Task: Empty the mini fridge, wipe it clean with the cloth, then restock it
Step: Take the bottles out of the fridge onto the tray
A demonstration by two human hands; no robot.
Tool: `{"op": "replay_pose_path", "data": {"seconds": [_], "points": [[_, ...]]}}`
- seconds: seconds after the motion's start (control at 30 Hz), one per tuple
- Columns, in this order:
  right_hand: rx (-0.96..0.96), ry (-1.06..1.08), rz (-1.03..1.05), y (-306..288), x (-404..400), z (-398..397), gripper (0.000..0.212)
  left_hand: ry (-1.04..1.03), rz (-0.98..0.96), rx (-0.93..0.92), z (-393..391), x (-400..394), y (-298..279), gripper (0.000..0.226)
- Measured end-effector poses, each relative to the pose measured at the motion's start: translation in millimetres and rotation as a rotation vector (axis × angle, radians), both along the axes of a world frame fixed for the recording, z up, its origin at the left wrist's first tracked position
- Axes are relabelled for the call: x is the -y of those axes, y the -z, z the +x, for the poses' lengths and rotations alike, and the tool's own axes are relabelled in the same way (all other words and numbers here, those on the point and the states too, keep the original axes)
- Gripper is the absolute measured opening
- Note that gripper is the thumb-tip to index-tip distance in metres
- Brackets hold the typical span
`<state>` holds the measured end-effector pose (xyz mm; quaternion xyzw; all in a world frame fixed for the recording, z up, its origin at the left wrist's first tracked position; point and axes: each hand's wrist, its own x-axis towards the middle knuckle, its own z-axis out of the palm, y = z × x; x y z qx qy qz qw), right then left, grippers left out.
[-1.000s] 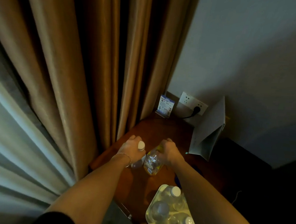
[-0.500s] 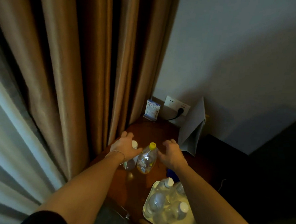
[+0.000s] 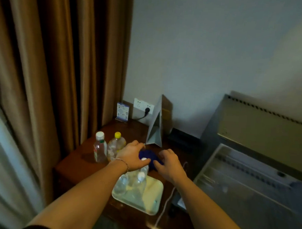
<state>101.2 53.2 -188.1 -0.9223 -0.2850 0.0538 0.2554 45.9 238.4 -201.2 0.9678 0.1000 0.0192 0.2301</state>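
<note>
A dark blue cloth (image 3: 148, 154) lies on the brown wooden table (image 3: 82, 165), between my two hands. My left hand (image 3: 133, 156) hovers over its left side with fingers spread, and my right hand (image 3: 170, 163) is just right of it, fingers apart. Neither hand holds anything. Two bottles stand at the left: a white-capped clear bottle (image 3: 100, 147) and a yellow-capped bottle (image 3: 115, 145). Several clear water bottles (image 3: 138, 178) stand on a pale tray (image 3: 151, 195) in front of my hands. The mini fridge's open door (image 3: 249, 183) shows at the right.
Brown curtains (image 3: 52, 62) hang along the left. At the back stand a folded grey card (image 3: 155, 130), a small blue-and-white sign (image 3: 122, 111) and a wall socket (image 3: 143, 105) with a black plug. A white cable (image 3: 165, 203) runs down the table's front.
Both hands have let go of the two bottles, which now stand at the left. The hands moved right to the blue cloth. My view swung right, bringing the fridge door in.
</note>
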Motion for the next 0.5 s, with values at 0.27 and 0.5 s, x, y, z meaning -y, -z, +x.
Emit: {"op": "replay_pose_path", "data": {"seconds": [0.27, 0.5], "points": [[-0.066, 0.034, -0.180, 33, 177, -51, 0.043, 0.085, 0.111, -0.094, -51, 147, 14, 0.070], [-0.039, 0.199, -0.230, 31, 268, -49, 0.049, 0.190, 0.171, -0.159, -51, 213, 17, 0.078]]}}
